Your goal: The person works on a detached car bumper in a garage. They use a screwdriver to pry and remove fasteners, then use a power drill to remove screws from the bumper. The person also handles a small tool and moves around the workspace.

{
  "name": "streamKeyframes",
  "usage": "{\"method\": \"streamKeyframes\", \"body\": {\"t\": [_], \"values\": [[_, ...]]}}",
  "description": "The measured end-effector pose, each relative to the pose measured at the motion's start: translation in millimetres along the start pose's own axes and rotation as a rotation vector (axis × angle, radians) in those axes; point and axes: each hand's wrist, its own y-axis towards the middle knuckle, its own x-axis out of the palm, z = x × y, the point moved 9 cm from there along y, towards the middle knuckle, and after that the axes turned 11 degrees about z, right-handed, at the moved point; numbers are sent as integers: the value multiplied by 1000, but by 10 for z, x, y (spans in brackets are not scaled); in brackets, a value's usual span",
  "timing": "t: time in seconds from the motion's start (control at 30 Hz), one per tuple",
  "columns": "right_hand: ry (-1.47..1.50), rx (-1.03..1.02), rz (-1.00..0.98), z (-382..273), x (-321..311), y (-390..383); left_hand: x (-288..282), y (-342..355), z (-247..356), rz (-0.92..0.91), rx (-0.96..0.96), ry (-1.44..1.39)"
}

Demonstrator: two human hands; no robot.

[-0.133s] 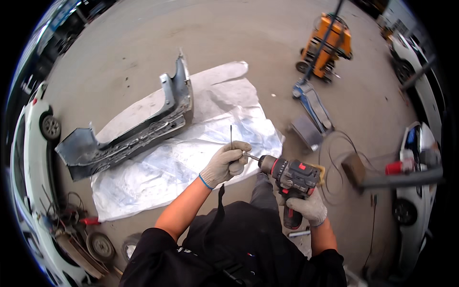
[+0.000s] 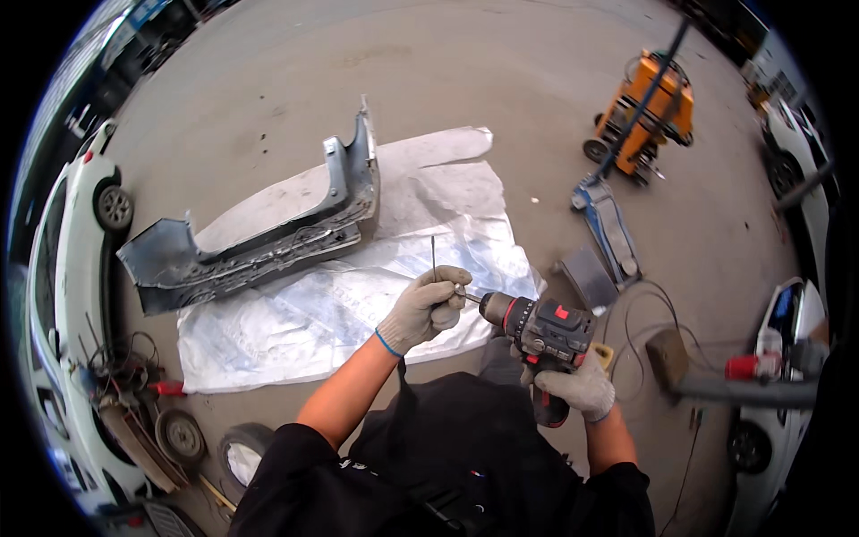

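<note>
The left hand (image 2: 428,311), in a pale knit glove, keeps a narrow grip on a thin dark rod (image 2: 434,255), which stands upright above the fingers in front of the person's body. The right hand (image 2: 582,389), gloved alike, has its grip wrapped around the handle of a black-and-red cordless drill (image 2: 548,333). The drill points leftward, and the drill bit (image 2: 472,298) reaches the left hand's fingertips; whether it touches them cannot be told. Beyond the hands, a grey metal car sill panel (image 2: 259,259) with an upright pillar section lies on a crumpled white sheet (image 2: 259,362) on the concrete floor (image 2: 429,80). To the right are a blue floor jack (image 2: 610,228) and, farther off, an orange wheeled machine (image 2: 649,121)
</note>
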Motion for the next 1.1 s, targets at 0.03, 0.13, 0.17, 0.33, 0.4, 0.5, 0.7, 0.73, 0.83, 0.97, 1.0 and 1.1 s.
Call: {"method": "streamKeyframes", "body": {"t": [0.03, 0.13, 0.17, 0.33, 0.4, 0.5, 0.7, 0.73, 0.83, 0.97, 1.0, 1.1], "values": [[-70, -2, -35, -156, -101, 258, 42, 127, 91, 31, 32, -16], [-91, 18, -117, -652, -347, 872, 175, 496, 423, 125, 155, -81], [-104, 51, -134, -776, -424, 1080, 239, 602, 516, 126, 175, -100], [-238, -11, -333, -1302, -537, 2037, 238, 1085, 983, 309, 286, -148], [-315, -17, -392, -1426, -542, 2419, 168, 1317, 1157, 358, 308, -169], [-414, -33, -451, -1647, -456, 3047, -63, 1697, 1489, 462, 368, -162], [-757, -321, -619, -2202, 136, 4434, -568, 2497, 2278, 471, 300, -169], [-742, -265, -622, -2239, 215, 4665, -608, 2577, 2452, 440, 341, -205], [-650, -107, -646, -2290, 470, 5266, -840, 2749, 2774, 495, 362, -323], [-498, 145, -648, -2216, 923, 6021, -1341, 2757, 3129, 732, 525, -450], [-418, 244, -714, -2183, 1112, 6161, -1476, 2717, 3238, 794, 580, -442], [-250, 428, -896, -2140, 1706, 6613, -1878, 2479, 3637, 1090, 664, -118]]}}
